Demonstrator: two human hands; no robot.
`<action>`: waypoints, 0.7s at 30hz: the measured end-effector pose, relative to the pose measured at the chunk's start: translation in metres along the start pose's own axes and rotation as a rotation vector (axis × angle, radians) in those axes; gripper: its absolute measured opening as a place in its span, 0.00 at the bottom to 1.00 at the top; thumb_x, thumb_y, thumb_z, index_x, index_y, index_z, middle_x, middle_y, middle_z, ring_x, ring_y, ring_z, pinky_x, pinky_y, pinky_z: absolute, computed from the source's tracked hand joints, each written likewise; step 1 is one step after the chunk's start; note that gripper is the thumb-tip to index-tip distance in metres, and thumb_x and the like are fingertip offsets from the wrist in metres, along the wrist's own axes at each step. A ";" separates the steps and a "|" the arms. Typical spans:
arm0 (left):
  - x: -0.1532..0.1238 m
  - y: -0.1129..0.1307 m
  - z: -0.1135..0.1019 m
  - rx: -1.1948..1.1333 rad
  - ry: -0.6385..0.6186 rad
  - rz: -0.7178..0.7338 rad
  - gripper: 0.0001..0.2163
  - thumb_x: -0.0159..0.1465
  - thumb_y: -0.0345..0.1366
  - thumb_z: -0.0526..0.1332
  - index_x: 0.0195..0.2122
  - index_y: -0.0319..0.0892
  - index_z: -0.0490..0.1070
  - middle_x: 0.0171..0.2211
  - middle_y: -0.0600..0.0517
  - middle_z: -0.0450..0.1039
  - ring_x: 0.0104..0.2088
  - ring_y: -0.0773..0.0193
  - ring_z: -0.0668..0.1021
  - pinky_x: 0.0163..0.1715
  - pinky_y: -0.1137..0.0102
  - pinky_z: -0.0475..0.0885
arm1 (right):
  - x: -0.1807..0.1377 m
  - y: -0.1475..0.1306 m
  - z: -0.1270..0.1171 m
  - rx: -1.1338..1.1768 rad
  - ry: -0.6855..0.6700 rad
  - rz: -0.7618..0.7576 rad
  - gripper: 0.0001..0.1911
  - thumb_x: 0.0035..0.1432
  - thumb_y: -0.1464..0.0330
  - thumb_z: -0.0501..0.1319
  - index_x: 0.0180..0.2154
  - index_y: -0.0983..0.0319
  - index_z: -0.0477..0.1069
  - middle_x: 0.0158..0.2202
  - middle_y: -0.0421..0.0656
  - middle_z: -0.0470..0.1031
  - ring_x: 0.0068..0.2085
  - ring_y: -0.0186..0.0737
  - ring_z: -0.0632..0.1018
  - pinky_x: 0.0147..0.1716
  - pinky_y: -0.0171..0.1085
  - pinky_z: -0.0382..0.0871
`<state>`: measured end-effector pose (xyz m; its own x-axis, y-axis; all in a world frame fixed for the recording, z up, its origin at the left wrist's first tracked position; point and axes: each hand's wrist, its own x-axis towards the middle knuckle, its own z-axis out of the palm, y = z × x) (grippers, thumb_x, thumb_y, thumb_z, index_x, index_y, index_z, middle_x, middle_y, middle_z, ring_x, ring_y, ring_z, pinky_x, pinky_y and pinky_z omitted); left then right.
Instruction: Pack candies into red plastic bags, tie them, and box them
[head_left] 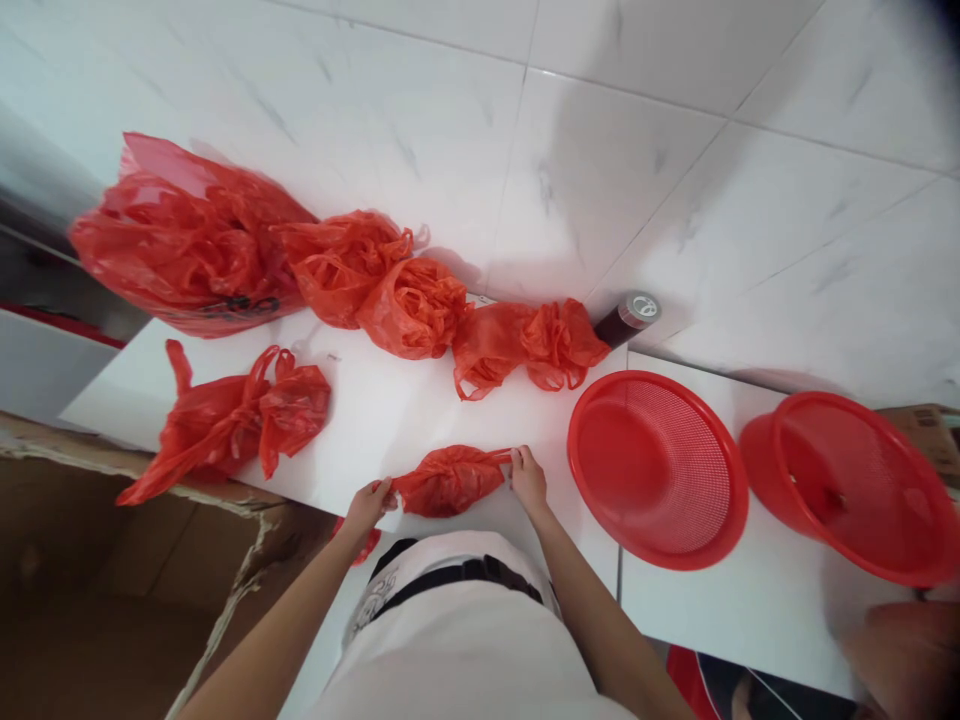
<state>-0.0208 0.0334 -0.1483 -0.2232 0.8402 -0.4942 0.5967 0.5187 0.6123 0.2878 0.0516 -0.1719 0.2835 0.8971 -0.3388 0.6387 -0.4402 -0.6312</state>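
A red plastic bag (454, 483) lies at the front edge of the white table, stretched sideways between my hands. My left hand (373, 503) pinches its left end, and my right hand (529, 478) grips a thin handle strip on its right. What the bag contains is hidden by the plastic. To the left of my hands rest knotted red bags (232, 420) on the same table. A red mesh basket (660, 470) stands a short way right of my right hand.
Several bunched red bags (416, 305) line the tiled wall, with a large one (195, 235) at the left. A dark bottle (628, 318) stands beside them. Another red basket (855, 490) is at far right. An open cardboard box (150, 540) is at lower left. Another person's arm shows lower right.
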 end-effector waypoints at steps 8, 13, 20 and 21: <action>-0.016 0.066 0.020 0.130 -0.077 0.460 0.14 0.57 0.38 0.65 0.45 0.51 0.75 0.50 0.50 0.75 0.53 0.52 0.72 0.56 0.60 0.63 | -0.032 -0.021 -0.020 0.335 -0.024 -0.073 0.22 0.65 0.49 0.43 0.30 0.58 0.60 0.24 0.36 0.69 0.22 0.34 0.70 0.26 0.33 0.66; -0.020 0.077 0.033 0.166 -0.175 0.476 0.05 0.61 0.33 0.60 0.32 0.47 0.76 0.34 0.52 0.79 0.37 0.59 0.79 0.44 0.66 0.69 | -0.052 -0.034 -0.045 0.453 0.007 -0.093 0.19 0.65 0.50 0.47 0.35 0.58 0.61 0.27 0.37 0.68 0.24 0.34 0.71 0.26 0.34 0.67; -0.024 0.069 0.030 0.177 -0.158 0.427 0.11 0.55 0.39 0.65 0.41 0.47 0.75 0.43 0.47 0.77 0.45 0.52 0.76 0.46 0.62 0.67 | -0.063 -0.023 -0.050 0.449 -0.029 -0.052 0.18 0.63 0.51 0.52 0.34 0.58 0.63 0.26 0.37 0.68 0.23 0.34 0.70 0.24 0.34 0.66; -0.025 0.069 0.036 0.178 -0.170 0.417 0.11 0.52 0.38 0.68 0.37 0.47 0.76 0.40 0.47 0.78 0.44 0.51 0.77 0.46 0.61 0.67 | -0.065 -0.023 -0.047 0.442 -0.046 -0.057 0.18 0.63 0.51 0.52 0.34 0.58 0.63 0.26 0.37 0.68 0.23 0.34 0.70 0.24 0.34 0.66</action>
<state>0.0540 0.0426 -0.1161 0.1833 0.9252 -0.3324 0.7346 0.0959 0.6717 0.2885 0.0056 -0.1024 0.2181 0.9222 -0.3194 0.2826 -0.3729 -0.8838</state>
